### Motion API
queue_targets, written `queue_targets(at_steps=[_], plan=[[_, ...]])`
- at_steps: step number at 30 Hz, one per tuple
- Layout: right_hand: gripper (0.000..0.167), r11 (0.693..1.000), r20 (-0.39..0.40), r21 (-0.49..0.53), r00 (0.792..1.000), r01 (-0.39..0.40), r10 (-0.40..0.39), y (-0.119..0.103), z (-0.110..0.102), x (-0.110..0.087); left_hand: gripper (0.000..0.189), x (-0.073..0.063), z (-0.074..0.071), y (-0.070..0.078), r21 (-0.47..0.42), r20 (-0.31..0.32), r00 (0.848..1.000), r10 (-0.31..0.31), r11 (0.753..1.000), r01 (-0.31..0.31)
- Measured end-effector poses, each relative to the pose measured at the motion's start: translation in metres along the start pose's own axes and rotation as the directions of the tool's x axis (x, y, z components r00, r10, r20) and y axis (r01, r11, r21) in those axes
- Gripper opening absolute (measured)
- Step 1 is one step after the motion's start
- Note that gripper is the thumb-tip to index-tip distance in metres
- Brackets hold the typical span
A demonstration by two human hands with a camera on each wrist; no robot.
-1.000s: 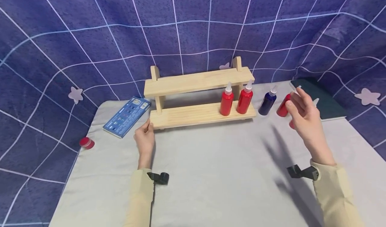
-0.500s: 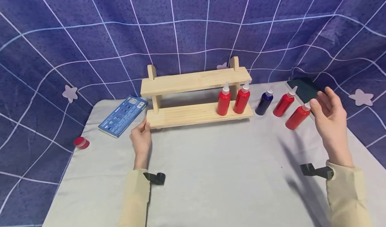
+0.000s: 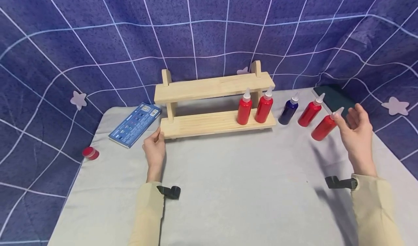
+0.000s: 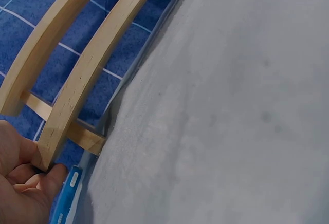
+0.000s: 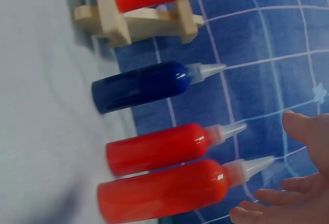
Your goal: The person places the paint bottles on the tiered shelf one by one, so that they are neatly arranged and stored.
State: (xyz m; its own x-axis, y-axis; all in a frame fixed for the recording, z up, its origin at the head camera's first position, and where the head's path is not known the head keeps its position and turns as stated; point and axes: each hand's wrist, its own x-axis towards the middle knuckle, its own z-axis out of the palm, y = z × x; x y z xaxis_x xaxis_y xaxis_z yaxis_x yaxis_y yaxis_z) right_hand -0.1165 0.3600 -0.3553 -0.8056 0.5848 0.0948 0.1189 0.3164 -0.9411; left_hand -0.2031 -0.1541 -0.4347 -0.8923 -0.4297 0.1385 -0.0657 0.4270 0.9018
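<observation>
My left hand (image 3: 155, 148) grips the left end of the lower board of a two-tier wooden shelf (image 3: 215, 88). In the left wrist view, its thumb and fingers pinch that board's corner. Two red squeeze bottles (image 3: 244, 111) with pointed nozzles stand at the right of the lower board. To the right of the shelf, a dark blue bottle (image 3: 288, 112) and two more red bottles stand on the table. My right hand (image 3: 358, 139) is beside the nozzle of the rightmost red bottle (image 3: 323, 128). In the right wrist view, its thumb and fingers are spread apart, not closed on that nozzle.
A blue printed box (image 3: 135, 125) lies left of the shelf. Near the table's left edge sits a small red-lidded jar (image 3: 90, 153). A dark green flat item (image 3: 336, 100) lies at the back right. Blue grid-patterned cloth (image 3: 209, 28) hangs behind the white-covered table (image 3: 235, 188).
From above the right-hand bottles, my right hand has moved right, then slightly lower beside the rightmost one, with nothing in it. My left hand keeps its hold on the shelf.
</observation>
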Motion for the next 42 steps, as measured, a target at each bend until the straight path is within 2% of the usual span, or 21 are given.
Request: queue_targets(at_steps=[5,8,12,16,19,23,26,32,39,42], plan=[[0.077,0.997,0.051,0.055,0.998,-0.047,0.044,0.016,0.003,0.004,0.032,-0.001,0.000,0.000,-0.002,-0.003,1.000,0.001,1.000,-0.001],[0.079,0.997,0.082,0.067,0.996,-0.048,0.043,0.024,0.006,0.007,0.032,-0.001,-0.001,0.000,-0.007,0.000,1.000,0.003,1.000,-0.003],[0.078,1.000,0.120,-0.028,0.993,-0.009,0.012,0.035,0.010,0.011,0.032,-0.001,0.000,0.000,-0.013,-0.005,1.000,0.000,1.000,0.000],[0.058,0.996,0.134,-0.081,0.991,0.023,-0.012,0.044,0.016,0.013,0.032,-0.001,-0.002,0.000,-0.021,-0.011,1.000,-0.006,1.000,0.006],[0.041,0.995,0.122,-0.095,0.992,-0.012,0.024,0.050,0.017,0.013,0.032,-0.002,-0.002,0.001,-0.020,0.000,1.000,-0.008,1.000,0.008],[0.037,0.989,0.126,-0.123,0.988,-0.079,0.095,0.055,0.018,0.015,0.032,-0.002,-0.003,0.002,-0.012,0.003,1.000,-0.012,1.000,0.012],[0.037,0.988,0.138,-0.128,0.985,-0.085,0.102,0.057,0.019,0.017,0.031,-0.002,-0.004,0.003,-0.007,-0.005,1.000,-0.019,1.000,0.019],[0.027,0.992,0.172,-0.118,0.983,-0.040,0.060,0.059,0.016,0.016,0.032,0.000,-0.003,0.002,-0.012,0.005,1.000,-0.020,1.000,0.020],[0.026,0.998,0.193,-0.057,0.981,-0.006,0.017,0.047,0.017,0.007,0.031,0.000,-0.005,0.001,0.006,0.004,0.999,-0.039,0.999,0.038],[0.032,1.000,0.209,0.021,0.978,0.008,-0.012,0.039,0.020,0.002,0.032,0.001,-0.007,-0.001,0.005,0.000,0.999,-0.033,0.999,0.033]])
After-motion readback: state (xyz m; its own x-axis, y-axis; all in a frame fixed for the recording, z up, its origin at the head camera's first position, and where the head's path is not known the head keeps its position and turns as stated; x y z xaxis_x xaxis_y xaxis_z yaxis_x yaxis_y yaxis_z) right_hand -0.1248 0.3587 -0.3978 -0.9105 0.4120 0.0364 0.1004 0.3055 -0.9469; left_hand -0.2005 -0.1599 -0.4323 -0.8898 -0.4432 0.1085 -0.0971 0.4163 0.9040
